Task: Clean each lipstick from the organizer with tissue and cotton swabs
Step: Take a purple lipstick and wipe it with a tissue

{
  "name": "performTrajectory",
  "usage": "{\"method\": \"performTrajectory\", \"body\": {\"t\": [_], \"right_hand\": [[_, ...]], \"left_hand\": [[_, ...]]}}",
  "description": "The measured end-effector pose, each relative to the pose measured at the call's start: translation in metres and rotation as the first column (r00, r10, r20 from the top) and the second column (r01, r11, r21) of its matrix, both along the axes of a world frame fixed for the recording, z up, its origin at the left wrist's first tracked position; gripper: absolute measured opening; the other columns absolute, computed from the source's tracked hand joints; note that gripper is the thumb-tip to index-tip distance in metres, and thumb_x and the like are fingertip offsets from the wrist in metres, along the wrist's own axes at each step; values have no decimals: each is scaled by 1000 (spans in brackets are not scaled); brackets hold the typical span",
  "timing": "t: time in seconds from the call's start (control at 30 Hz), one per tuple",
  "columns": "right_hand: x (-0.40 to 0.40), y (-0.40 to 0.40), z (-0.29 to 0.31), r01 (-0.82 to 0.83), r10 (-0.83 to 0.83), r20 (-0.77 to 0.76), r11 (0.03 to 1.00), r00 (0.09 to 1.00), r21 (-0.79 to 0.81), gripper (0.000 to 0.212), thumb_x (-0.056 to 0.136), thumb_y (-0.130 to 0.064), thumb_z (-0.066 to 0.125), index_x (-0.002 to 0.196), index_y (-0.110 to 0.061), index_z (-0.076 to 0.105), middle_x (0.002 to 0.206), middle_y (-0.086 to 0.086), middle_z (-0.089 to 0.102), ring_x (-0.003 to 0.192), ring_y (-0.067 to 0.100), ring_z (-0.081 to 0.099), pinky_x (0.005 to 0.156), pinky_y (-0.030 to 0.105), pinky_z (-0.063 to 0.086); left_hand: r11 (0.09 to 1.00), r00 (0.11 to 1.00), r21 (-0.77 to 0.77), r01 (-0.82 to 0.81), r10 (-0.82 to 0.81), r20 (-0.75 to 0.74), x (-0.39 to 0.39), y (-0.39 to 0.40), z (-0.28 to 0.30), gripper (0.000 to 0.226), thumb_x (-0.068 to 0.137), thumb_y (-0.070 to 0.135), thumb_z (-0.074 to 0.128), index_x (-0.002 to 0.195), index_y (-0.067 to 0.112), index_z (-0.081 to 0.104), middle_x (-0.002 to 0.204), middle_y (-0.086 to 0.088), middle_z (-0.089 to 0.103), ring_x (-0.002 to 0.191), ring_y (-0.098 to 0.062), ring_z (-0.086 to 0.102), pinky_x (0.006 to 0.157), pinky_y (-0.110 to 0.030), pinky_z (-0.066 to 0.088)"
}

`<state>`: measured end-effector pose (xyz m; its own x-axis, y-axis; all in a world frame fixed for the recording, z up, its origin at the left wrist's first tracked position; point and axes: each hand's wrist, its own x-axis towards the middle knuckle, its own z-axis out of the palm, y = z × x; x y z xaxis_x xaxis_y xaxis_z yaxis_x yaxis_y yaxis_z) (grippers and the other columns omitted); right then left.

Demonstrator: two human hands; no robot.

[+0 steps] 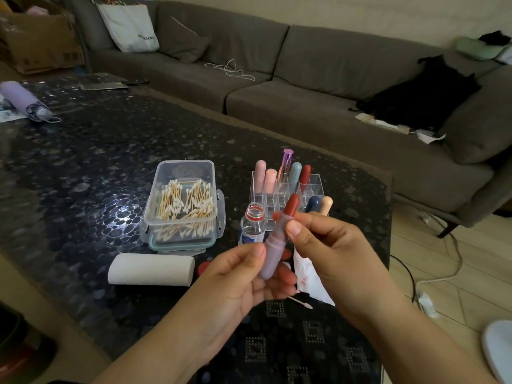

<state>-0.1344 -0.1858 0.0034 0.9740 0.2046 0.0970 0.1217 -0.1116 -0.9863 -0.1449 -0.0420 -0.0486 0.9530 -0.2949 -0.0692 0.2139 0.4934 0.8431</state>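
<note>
Head view: left hand [243, 275] grips lilac lipstick [274, 248] barrel; right hand [327, 248] pinches red-capped top.

Both hands, left hand [243, 275] and right hand [327, 245], grip one lipstick [277, 239].

Dark pebbled table [83, 162] — swab box [181, 206], organizer [288, 189], tissue roll [151, 270] (stained tissue [310, 281], probably).

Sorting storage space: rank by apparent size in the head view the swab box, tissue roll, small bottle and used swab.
1. swab box
2. tissue roll
3. small bottle, partly hidden by the left hand
4. used swab
</note>
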Motion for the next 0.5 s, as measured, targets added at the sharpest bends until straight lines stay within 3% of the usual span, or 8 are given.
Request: {"method": "performTrajectory", "body": {"t": [0.07, 0.13, 0.23, 0.37, 0.43, 0.5], "right_hand": [[4, -9, -2, 46, -49, -19, 992, 999, -114, 41, 72, -42, 57, 111, -33, 66, 93, -17, 71, 81, -10, 63, 69, 7, 47], [10, -22, -6, 175, -184, 4, 929, 983, -326, 45, 77, -47, 58, 121, -40, 58, 96, -18, 67, 88, -7, 61, 67, 8, 46], [22, -44, -18, 284, -317, 70, 701, 946, -654, 35, 89, -33, 61, 124, -28, 60, 109, -6, 64, 88, 4, 57, 64, 11, 40], [30, -54, -37, 99, -352, -98, 500, 931, -861, 38, 92, -40, 57, 125, -21, 57, 109, -5, 61, 82, 5, 50, 60, 13, 37], [32, -53, -49, 38, -367, -150, 459, 918, -888, 41, 91, -45, 56, 123, -19, 55, 101, -4, 57, 82, 7, 50, 59, 16, 36], [36, -52, -60, 21, -364, -161, 449, 917, -893, 43, 91, -45, 57, 123, -17, 53, 105, -3, 56, 85, 9, 50, 68, 18, 39]], "left_hand": [[999, 1000, 27, -18, 19, -20, 1, 1, 1, 37, 85, 34, 51, 96, 1, 64, 73, -14, 66, 69, -23, 65, 71, -34, 55], [997, 999, 66, -49, 48, 7, 2, 4, 2, 34, 79, 30, 51, 96, 3, 61, 73, -12, 68, 69, -22, 64, 71, -33, 56], [989, 996, 126, -76, 69, 60, 3, 5, -2, 32, 74, 27, 57, 97, 4, 57, 74, -9, 69, 70, -20, 65, 68, -27, 55], [989, 995, 115, -94, 89, 54, 4, 0, -7, 31, 74, 23, 58, 98, 3, 57, 71, -5, 64, 66, -17, 62, 66, -25, 54], [988, 994, 110, -108, 105, 31, 4, -4, -8, 30, 76, 25, 57, 95, 3, 59, 68, -4, 59, 62, -15, 58, 66, -26, 54], [985, 993, 123, -121, 120, 13, 4, -8, -9, 32, 75, 28, 57, 95, 4, 62, 67, -3, 56, 62, -13, 57, 67, -28, 53]]}}
